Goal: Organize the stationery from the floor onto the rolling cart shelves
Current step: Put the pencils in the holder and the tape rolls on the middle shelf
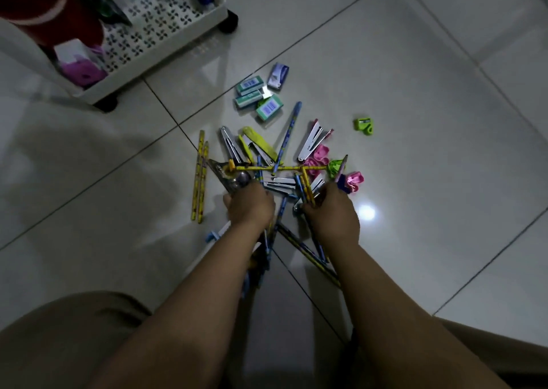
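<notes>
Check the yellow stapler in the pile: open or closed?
Open: the yellow stapler's yellow top and metal base splay apart in a V on the floor.

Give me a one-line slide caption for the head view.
Both hands, left and right, gather pencils from the floor pile, cart waiting upper left.

We take this for a room in a home: the floor (385, 77) is laid in large glossy pale tiles with dark grout lines, lit dimly by one lamp reflected in the glaze. A white plastic rolling cart (166, 50) on black castors stands on it, and just beside the cart school stationery (267, 157) lies scattered over the tiles, pencils, staplers, small boxes.
</notes>
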